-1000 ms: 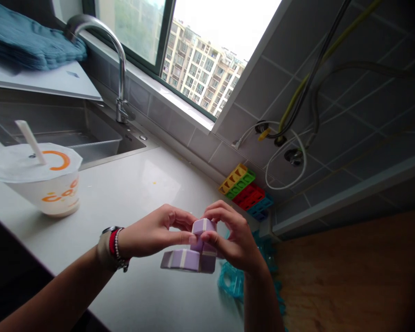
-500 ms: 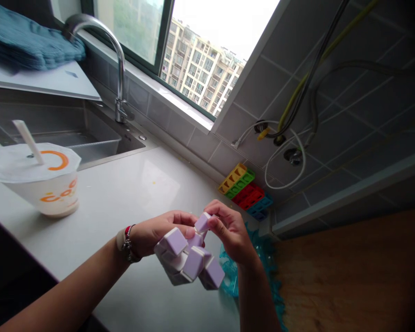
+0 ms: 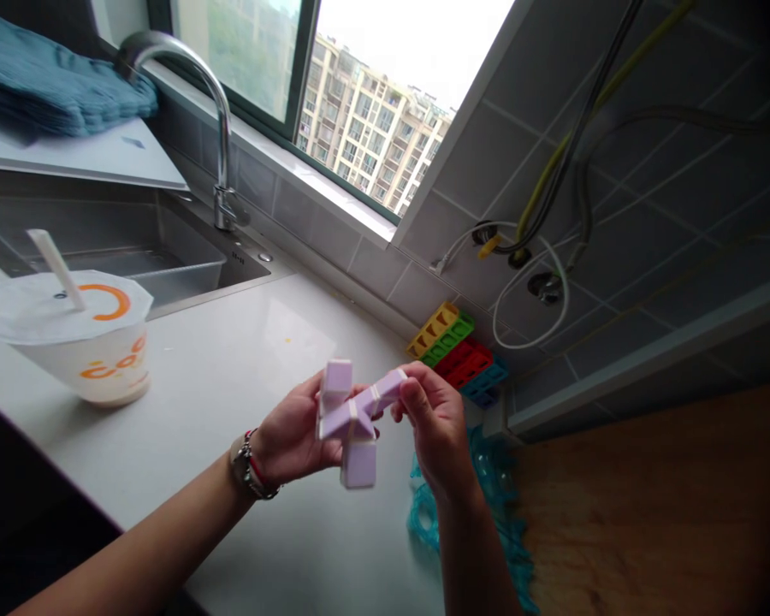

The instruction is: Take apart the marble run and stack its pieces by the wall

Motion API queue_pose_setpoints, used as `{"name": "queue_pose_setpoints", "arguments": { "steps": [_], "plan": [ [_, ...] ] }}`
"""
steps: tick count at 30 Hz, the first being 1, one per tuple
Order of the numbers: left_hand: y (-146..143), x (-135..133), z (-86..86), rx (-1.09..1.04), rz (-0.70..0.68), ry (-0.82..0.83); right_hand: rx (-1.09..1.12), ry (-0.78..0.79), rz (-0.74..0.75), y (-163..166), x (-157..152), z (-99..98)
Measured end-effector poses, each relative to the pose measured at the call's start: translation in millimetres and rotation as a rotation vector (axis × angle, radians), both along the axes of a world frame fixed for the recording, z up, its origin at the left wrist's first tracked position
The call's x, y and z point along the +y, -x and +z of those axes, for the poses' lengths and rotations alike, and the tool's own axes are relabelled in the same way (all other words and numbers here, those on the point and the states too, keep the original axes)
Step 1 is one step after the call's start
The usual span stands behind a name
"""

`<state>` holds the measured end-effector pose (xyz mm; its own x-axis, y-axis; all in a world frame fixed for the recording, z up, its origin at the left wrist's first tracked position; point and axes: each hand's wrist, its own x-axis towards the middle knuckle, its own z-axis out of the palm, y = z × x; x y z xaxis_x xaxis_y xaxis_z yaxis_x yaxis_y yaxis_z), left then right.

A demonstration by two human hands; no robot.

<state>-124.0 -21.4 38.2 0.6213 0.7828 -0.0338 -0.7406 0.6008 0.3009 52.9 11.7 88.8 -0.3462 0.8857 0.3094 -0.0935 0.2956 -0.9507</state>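
A purple and white snake cube puzzle, made of jointed wedge segments, is held above the white countertop. My left hand cups it from the left and below, palm turned up, with its fingers partly hidden behind the segments. Between thumb and fingers, my right hand pinches the straight end that points up and right. One block sticks up at the puzzle's upper left and another hangs at the bottom.
On the counter at left stands a drink cup with a straw. Behind it are a steel sink and a faucet. Coloured plastic trays lean by the wall. Turquoise plastic lies beside my right forearm.
The puzzle has been turned over and shows a flatter, branching face. My left hand has rolled from thumb-on-top to palm up; my right hand still pinches one end.
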Motion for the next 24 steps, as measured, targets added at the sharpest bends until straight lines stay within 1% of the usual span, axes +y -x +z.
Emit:
{"name": "queue_pose_setpoints", "arguments": {
  "steps": [2,4,8,11,13,14,17,19,21,24],
  "plan": [
    [2,3,2.4,-0.069,0.126,0.039,0.001,-0.003,-0.171,2,4,-5.5],
    [3,5,3.0,-0.085,0.256,0.042,-0.038,-0.012,-0.248,5,7,-10.5],
    [2,4,2.8,-0.048,0.491,-0.061,-0.111,-0.04,-0.254,12,8,-18.0],
    [-2,2,1.0,-0.012,0.583,-0.146,-0.108,-0.04,-0.249,15,7,-20.9],
    [-8,1,-2.0,0.07,0.618,-0.223,-0.109,-0.038,-0.259,17,6,-21.5],
    [-11,0,-3.8,0.143,0.661,-0.271,-0.114,-0.039,-0.26,18,5,-21.5],
    [-20,-1,-9.2,0.455,0.884,-0.432,-0.127,-0.049,-0.242,22,2,-21.7],
    [-24,0,-11.4,0.602,1.03,-0.495,-0.125,-0.056,-0.248,26,-1,-23.0],
    [-27,0,-11.7,0.64,1.086,-0.461,-0.123,-0.06,-0.254,30,-4,-25.8],
    [-31,1,-9.8,0.606,1.069,-0.297,-0.179,-0.111,-0.236,37,-9,-33.2]
  ]
}}
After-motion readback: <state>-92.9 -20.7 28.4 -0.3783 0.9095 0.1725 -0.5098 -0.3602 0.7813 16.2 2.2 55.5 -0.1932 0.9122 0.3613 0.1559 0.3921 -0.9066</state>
